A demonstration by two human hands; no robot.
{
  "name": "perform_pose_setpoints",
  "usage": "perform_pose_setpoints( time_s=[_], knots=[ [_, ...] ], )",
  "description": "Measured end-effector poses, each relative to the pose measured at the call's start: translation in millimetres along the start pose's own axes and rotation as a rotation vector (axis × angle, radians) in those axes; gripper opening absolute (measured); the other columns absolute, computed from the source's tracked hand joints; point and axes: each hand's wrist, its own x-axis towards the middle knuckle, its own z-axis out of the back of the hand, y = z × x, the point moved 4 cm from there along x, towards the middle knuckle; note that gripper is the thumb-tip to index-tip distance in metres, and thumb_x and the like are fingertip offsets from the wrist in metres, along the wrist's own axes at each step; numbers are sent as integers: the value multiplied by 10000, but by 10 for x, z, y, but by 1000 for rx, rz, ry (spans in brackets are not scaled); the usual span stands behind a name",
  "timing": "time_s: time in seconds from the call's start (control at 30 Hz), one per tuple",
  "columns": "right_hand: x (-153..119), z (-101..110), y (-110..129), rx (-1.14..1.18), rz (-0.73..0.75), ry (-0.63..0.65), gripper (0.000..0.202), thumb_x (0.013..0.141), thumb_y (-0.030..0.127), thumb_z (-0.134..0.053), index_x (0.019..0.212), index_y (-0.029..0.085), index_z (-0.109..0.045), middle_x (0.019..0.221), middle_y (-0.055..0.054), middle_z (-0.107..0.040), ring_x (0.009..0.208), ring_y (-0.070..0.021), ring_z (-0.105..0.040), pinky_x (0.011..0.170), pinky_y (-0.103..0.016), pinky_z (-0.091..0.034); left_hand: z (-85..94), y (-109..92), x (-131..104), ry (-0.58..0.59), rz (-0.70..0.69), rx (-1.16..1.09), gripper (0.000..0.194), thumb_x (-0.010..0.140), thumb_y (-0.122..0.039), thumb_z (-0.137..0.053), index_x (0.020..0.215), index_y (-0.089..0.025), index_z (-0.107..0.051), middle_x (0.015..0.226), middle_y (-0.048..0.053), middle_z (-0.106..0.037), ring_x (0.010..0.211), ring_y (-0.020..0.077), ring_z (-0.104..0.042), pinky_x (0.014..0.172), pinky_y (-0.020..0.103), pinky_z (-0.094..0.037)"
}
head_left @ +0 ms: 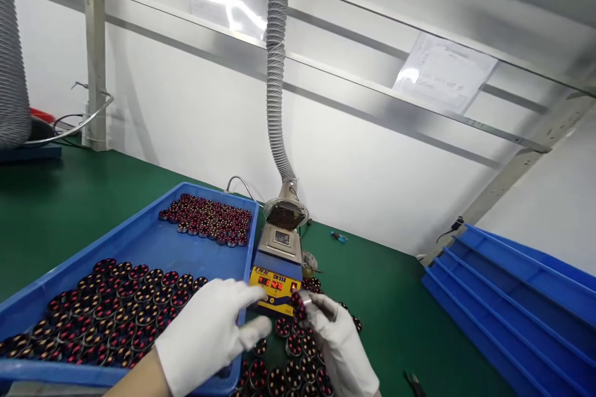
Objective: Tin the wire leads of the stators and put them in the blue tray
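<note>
Both my hands wear white gloves. My right hand (pixel 338 344) pinches a small round red-and-black wound coil part (pixel 298 304) at its fingertips, just in front of the yellow-and-blue solder pot unit (pixel 277 282). My left hand (pixel 209 335) hovers over the near right corner of the blue tray (pixel 153 242), fingers spread, holding nothing that I can see. Several loose coil parts (pixel 288 372) lie on the green mat below my hands. The tray holds two groups of the same parts, one near (pixel 102 316) and one far (pixel 209 218).
A grey ribbed fume hose (pixel 277 74) drops to an intake over the solder pot. Stacked empty blue trays (pixel 516 298) sit at the right. Black cutters (pixel 414 381) lie on the mat at bottom right. A white partition wall stands behind the green bench (pixel 395 298).
</note>
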Motion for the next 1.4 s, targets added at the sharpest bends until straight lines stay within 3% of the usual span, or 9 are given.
perform_pose_setpoints(
  time_s=[0.17, 0.27, 0.37, 0.63, 0.93, 1.1, 1.2, 1.3, 1.4],
  knots=[
    [87, 15, 503, 931, 207, -69, 540, 559, 484, -778, 1039, 278, -644, 1085, -83, -675, 981, -268, -630, 832, -395, -504, 254, -544, 202, -585, -393, -79, 433, 784, -253, -559, 1201, -210, -453, 1150, 84, -623, 1008, 218, -603, 818, 374, -532],
    [78, -60, 648, 999, 268, 14, 381, 666, 393, -732, 1023, 279, -663, 1070, -76, -682, 1009, -253, -619, 853, -395, -501, 242, -613, 241, -830, -433, -31, 279, 863, -289, -462, 1126, -200, -487, 1049, 82, -665, 928, 188, -639, 745, 323, -565],
    [67, -86, 668, 970, 288, 27, 294, 725, 409, -671, 985, 273, -683, 1035, -70, -693, 989, -245, -626, 832, -380, -515, 233, -613, 256, -920, -521, 58, 262, 908, -340, -406, 1079, -175, -517, 967, 86, -687, 859, 180, -652, 691, 302, -566],
    [153, -76, 679, 759, 251, -106, 267, 712, 441, -672, 877, 236, -718, 890, -61, -720, 948, -281, -632, 859, -398, -497, 242, -404, 324, -815, -576, 67, 308, 948, -369, -319, 1069, -182, -533, 992, 78, -665, 938, 196, -603, 753, 323, -511],
    [146, -98, 681, 769, 217, -70, 312, 643, 485, -728, 855, 258, -697, 848, -35, -700, 838, -215, -631, 816, -332, -482, 165, -304, 357, -537, -405, -384, 157, 885, -368, -456, 979, -266, -530, 1091, 30, -615, 1023, 173, -578, 867, 303, -506],
    [59, -17, 727, 613, 392, -63, 255, 596, 465, -769, 741, 262, -714, 794, -17, -623, 729, -161, -588, 647, -250, -475, 218, -318, 354, -519, -488, -371, 178, 895, -387, -467, 985, -253, -543, 1050, 33, -638, 1006, 153, -589, 865, 271, -500],
    [91, 11, 705, 569, 447, -53, 207, 666, 455, -725, 654, 249, -709, 707, -12, -593, 680, -148, -563, 624, -254, -450, 281, -400, 337, -573, -599, -289, 74, 879, -215, -512, 929, -209, -567, 966, 35, -669, 971, 142, -593, 846, 252, -489],
    [150, 38, 670, 745, 422, 27, 199, 671, 430, -728, 590, 255, -678, 628, 4, -561, 647, -152, -545, 623, -278, -447, 321, -465, 306, -652, -673, -197, 138, 828, -58, -505, 879, -164, -578, 909, 50, -686, 957, 153, -591, 845, 272, -480],
    [160, 98, 629, 996, 299, 43, 200, 647, 464, -732, 616, 278, -668, 648, 10, -566, 689, -169, -561, 688, -322, -469, 333, -446, 296, -628, -632, -223, 73, 869, -137, -504, 882, -175, -565, 909, 41, -684, 943, 139, -597, 842, 259, -485]
  ],
)
